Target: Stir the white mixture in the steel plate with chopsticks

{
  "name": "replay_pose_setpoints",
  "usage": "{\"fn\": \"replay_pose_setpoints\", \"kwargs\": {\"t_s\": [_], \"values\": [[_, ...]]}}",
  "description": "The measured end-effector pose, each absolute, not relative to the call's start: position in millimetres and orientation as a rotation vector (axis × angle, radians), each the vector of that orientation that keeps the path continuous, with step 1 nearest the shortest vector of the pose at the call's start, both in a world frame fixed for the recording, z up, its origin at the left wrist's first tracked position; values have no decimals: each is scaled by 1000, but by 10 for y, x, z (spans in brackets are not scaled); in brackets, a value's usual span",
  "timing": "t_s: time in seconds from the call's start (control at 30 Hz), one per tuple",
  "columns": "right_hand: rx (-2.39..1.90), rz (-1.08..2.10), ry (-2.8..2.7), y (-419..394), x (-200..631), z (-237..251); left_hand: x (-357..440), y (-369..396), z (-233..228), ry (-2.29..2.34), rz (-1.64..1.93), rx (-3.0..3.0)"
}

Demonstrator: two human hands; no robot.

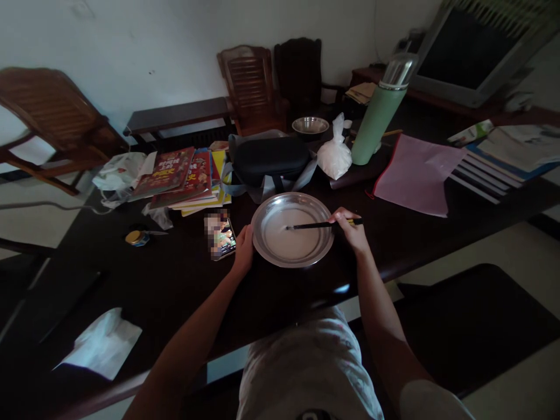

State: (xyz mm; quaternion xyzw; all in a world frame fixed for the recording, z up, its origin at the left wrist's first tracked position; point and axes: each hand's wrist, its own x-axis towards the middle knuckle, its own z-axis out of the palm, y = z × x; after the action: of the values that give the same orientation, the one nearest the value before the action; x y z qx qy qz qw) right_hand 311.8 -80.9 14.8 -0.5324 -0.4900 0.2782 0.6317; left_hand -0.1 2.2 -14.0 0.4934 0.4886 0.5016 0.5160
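A round metal basin (259,248) stands on the dark table, with a whitish mixture (293,242) in it that looks liquid. My left hand (244,249) grips the basin's left rim; some of its fingers are hidden. In my right hand (350,228) are dark chopsticks (312,225) with gold-marked ends, closed in the fingers above the right rim. Their tips dip into the mixture near the middle. Just left of my left hand lies a phone (225,239) with its screen lit. Behind the basin sits a knotted plastic bag of white powder (335,157).
A green thermos (378,119) stands behind the bag. A black case (270,158) and a smaller metal bowl (310,125) are at the back. Books (175,175) lie left, a pink folder (417,175) right. A small jar (137,237) and a paper sheet (105,343) are on the left side.
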Motion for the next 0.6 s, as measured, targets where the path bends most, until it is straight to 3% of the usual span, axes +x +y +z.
{"fn": "replay_pose_setpoints", "kwargs": {"t_s": [0.6], "values": [[-1232,652,-1115,-800,3125,151,9,19,-149,1155,1210,1165]]}}
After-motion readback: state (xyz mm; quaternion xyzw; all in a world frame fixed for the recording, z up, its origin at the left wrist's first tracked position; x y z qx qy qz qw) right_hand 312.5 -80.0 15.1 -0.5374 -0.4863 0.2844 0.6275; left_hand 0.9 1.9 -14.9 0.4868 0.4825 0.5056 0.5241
